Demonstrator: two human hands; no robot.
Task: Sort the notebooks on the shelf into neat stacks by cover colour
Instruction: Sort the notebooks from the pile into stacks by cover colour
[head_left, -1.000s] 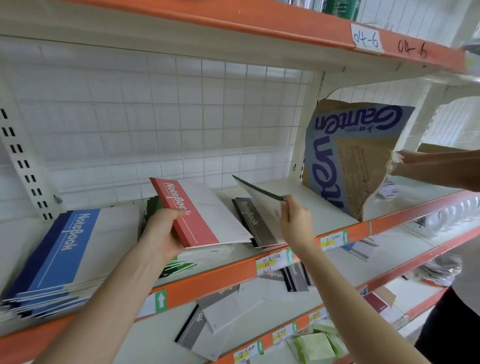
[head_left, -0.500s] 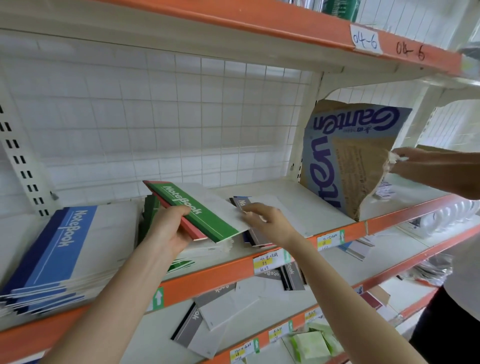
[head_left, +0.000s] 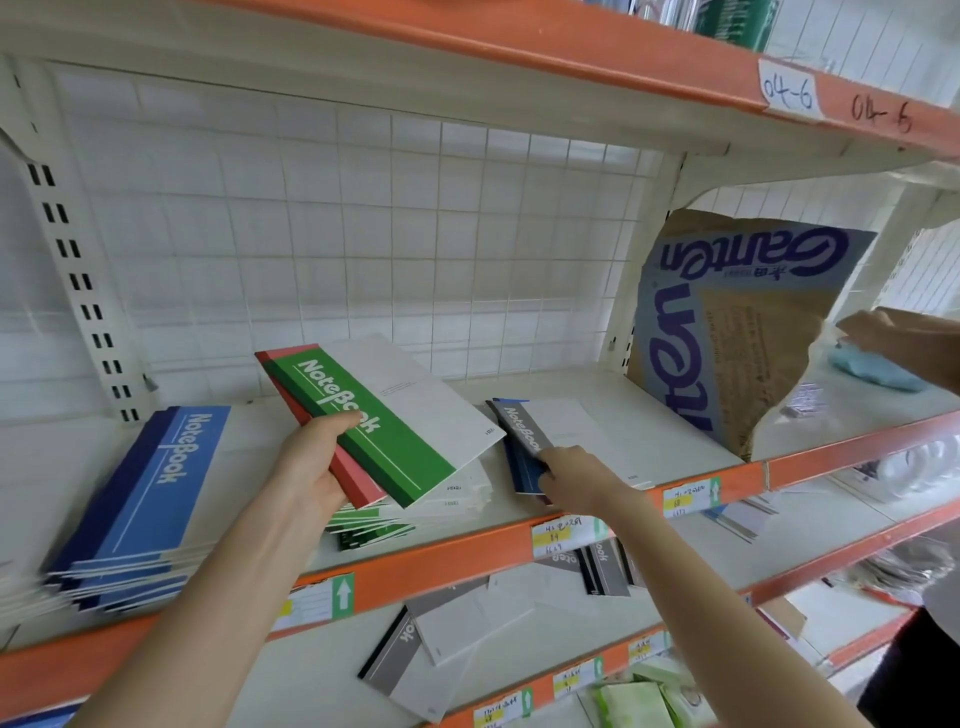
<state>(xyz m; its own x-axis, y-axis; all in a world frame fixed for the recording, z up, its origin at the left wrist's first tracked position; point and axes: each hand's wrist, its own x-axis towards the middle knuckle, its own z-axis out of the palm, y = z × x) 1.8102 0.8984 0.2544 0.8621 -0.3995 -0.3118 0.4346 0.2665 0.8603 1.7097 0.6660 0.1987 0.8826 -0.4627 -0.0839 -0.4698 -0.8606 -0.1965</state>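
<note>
My left hand grips a green notebook lying on a red notebook, both raised above a stack of green notebooks on the shelf. A stack of blue notebooks lies at the left. My right hand rests on the near edge of a small pile topped by a grey notebook, with a blue cover showing under it; how its fingers lie is hidden.
A torn brown paper package printed in blue leans at the shelf's right end. Another person's hand reaches in there beside a light blue cloth. Grey notebooks lie scattered on the shelf below.
The green notebook that my right hand held has come onto the red one in my left hand. My right hand then dropped to the grey-topped pile.
</note>
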